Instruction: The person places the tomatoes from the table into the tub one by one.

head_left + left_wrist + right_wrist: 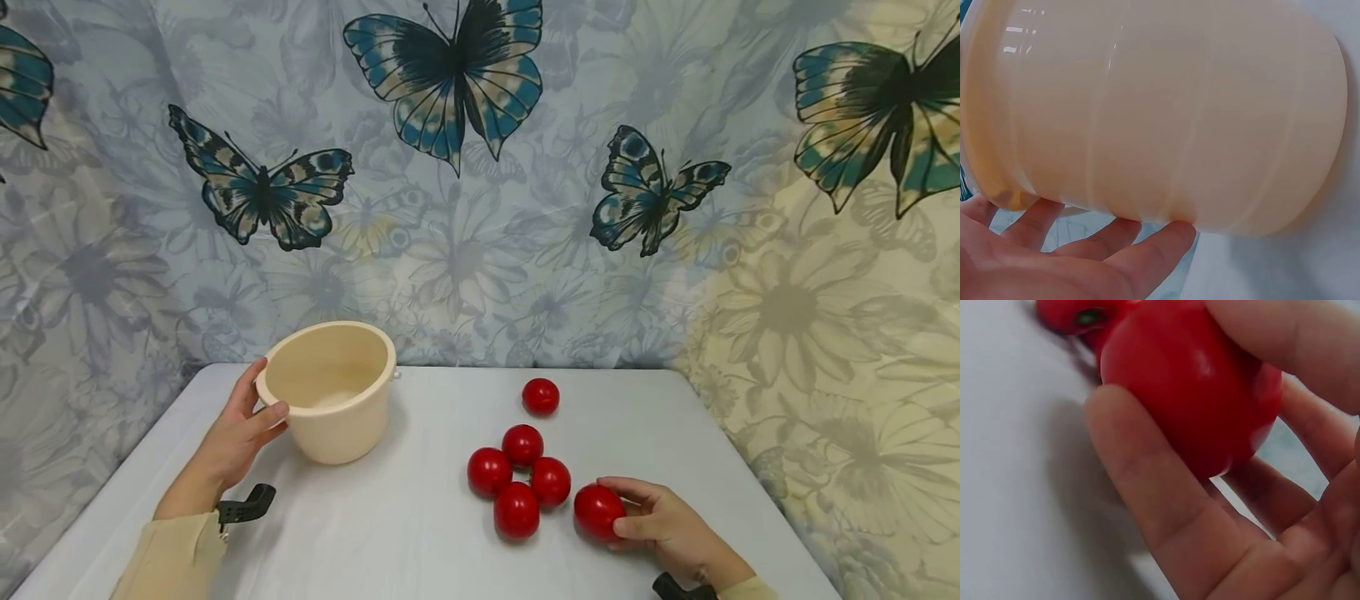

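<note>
My left hand holds a cream plastic bucket at its left side, thumb on the near wall just below the rim. In the left wrist view the fingers touch the smooth outer wall of the bucket. The part of its inside that shows holds nothing. At the front right, my right hand grips a shiny red tomato between thumb and fingers. In the right wrist view the held tomato is close over the white surface, its shadow beside it.
Left of the held tomato, several more red tomatoes sit in a tight cluster on the white table. A single tomato lies farther back, near the table's rear edge. Behind the table hangs a butterfly-patterned cloth.
</note>
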Tool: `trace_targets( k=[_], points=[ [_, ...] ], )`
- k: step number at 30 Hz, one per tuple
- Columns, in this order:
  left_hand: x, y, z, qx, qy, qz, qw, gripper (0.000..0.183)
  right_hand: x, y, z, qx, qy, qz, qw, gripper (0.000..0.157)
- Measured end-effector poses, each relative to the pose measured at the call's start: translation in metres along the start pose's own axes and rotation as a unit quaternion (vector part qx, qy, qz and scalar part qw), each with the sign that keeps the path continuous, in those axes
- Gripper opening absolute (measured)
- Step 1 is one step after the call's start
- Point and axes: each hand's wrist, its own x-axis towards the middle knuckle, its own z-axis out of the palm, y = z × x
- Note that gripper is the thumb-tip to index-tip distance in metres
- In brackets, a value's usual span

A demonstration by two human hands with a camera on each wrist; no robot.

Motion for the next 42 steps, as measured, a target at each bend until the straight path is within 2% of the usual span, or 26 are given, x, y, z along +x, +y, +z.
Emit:
trace_targets(
  k=[5,10,14,18,23,28,34,42],
  points=[
    [0.004,0.003,0.009,0.006,-0.004,-0.014,0.9999,0.088,-0.009,-0.015,-0.011,0.033,0.016,-0.015,0.999,0.044],
    [0.005,0.005,0.018,0.006,-0.011,-0.022,0.9997,0.088,-0.013,-0.030,-0.016,0.051,0.003,-0.075,0.996,0.046],
    [0.003,0.006,0.025,0.010,-0.014,-0.029,0.9994,0.089,-0.009,-0.045,-0.012,0.049,0.007,-0.107,0.993,0.046],
    [0.004,0.005,0.032,0.010,-0.017,-0.032,0.9993,0.090,0.000,-0.063,-0.004,0.043,0.031,-0.118,0.992,0.044],
    [0.005,0.002,0.041,0.004,-0.029,-0.027,0.9992,0.088,0.013,-0.088,0.006,0.041,0.030,-0.142,0.989,0.043],
    [0.005,0.001,0.049,0.002,-0.042,-0.022,0.9989,0.087,0.033,-0.117,0.027,0.038,0.022,-0.163,0.986,0.046],
    [0.004,0.001,0.057,0.007,-0.044,-0.025,0.9987,0.088,0.059,-0.151,0.067,0.039,0.008,-0.162,0.986,0.051],
    [0.002,0.002,0.069,-0.001,-0.045,-0.021,0.9988,0.087,0.096,-0.176,0.113,0.033,-0.002,-0.150,0.988,0.060]
  ],
)
